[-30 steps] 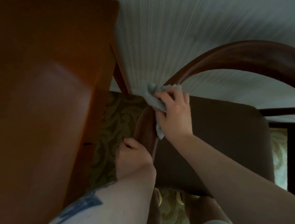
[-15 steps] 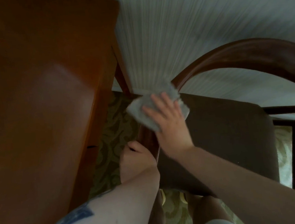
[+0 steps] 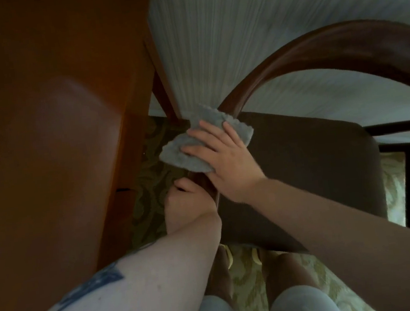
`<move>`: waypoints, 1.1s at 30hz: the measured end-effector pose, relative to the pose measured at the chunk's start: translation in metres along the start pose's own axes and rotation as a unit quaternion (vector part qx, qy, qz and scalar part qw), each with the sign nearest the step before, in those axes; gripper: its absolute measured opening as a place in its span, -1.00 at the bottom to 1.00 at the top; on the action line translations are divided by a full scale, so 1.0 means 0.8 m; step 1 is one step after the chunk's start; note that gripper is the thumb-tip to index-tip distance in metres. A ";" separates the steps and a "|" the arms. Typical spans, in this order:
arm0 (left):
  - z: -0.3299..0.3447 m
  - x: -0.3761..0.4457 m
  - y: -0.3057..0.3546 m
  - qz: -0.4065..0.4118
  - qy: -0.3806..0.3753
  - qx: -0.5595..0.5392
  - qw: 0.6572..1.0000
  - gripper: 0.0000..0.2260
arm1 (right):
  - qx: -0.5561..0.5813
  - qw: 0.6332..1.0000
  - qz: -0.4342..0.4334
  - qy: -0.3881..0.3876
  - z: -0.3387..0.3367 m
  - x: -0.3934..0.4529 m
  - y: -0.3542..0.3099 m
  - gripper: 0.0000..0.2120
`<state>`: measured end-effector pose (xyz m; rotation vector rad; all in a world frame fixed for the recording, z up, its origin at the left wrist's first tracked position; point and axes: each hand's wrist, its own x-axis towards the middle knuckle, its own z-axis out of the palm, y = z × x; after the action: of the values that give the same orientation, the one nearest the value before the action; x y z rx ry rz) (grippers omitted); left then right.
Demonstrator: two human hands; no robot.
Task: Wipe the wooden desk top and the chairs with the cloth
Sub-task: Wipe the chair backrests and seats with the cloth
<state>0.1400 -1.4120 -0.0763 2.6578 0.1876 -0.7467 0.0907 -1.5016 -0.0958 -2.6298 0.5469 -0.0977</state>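
- Striped pale wall (image 3: 249,35) stands behind everything, and patterned carpet (image 3: 150,177) lies under the hands.
- Wooden desk top (image 3: 41,122) is to the left of both hands.
- Left hand (image 3: 189,203) grips the chair's curved wooden rail (image 3: 314,48), just below the cloth.
- Grey cloth (image 3: 188,154) lies on the rail under the right hand (image 3: 224,158), whose flat fingers press it down.
- Dark chair seat (image 3: 315,168) is to the right of the hands.
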 end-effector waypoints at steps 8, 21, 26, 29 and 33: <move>0.013 0.009 -0.007 -0.037 0.039 -0.026 0.998 -0.65 | 0.058 0.973 0.164 0.155 0.009 0.007 0.006 -0.55; 0.020 0.015 -0.014 -0.013 0.044 -0.053 0.998 -0.67 | 0.124 0.986 0.075 0.082 0.034 -0.038 -0.012 -0.51; 0.018 0.010 -0.006 -0.013 0.070 -0.018 0.997 -0.63 | -0.006 0.997 -0.079 -0.010 -0.004 -0.024 0.040 -0.46; 0.013 0.007 -0.003 -0.031 0.051 0.019 0.998 -0.62 | 0.067 0.988 0.090 0.110 -0.026 0.010 0.060 -0.52; 0.005 0.007 0.000 -0.014 0.033 0.002 0.999 -0.64 | 0.082 0.988 0.087 0.095 0.014 -0.006 -0.010 -0.56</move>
<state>0.1426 -1.4134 -0.0822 2.6912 0.2408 -0.6689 0.0908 -1.4888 -0.1025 -2.4163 0.7946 -0.3260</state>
